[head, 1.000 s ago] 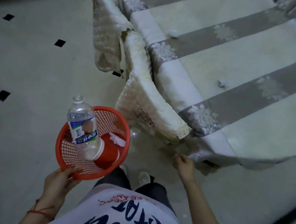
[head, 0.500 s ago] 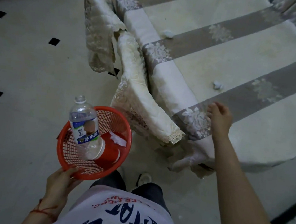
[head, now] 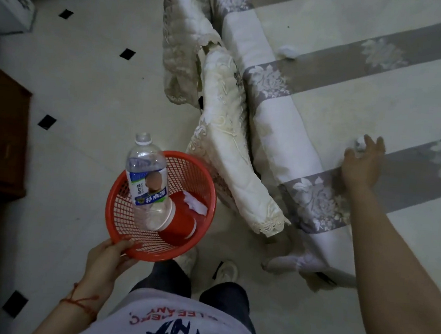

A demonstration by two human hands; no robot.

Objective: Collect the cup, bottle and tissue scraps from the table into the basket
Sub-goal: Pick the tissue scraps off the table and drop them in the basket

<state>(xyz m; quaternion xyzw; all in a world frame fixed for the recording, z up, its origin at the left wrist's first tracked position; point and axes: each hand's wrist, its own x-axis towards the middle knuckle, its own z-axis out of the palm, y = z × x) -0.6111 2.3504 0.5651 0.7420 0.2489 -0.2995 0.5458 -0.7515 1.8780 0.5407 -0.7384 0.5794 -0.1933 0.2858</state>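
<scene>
**Hand at a tissue scrap**

The left hand (head: pixel 109 259) is gripping the round red mesh plastic basket (head: pixel 203 192), which is holding the clear plastic bottle (head: pixel 147 170), red paper cup (head: pixel 179 223) and a scrap. The right hand (head: pixel 362 164), fingers spread, is touching a small white crumpled tissue scrap (head: pixel 361 143) on the striped tablecloth (head: pixel 328 101); another is lying farther off.

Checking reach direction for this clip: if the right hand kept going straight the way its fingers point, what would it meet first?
Most likely the small tissue scrap on the table, right at the open right hand's fingertips; contact is unclear.
</scene>
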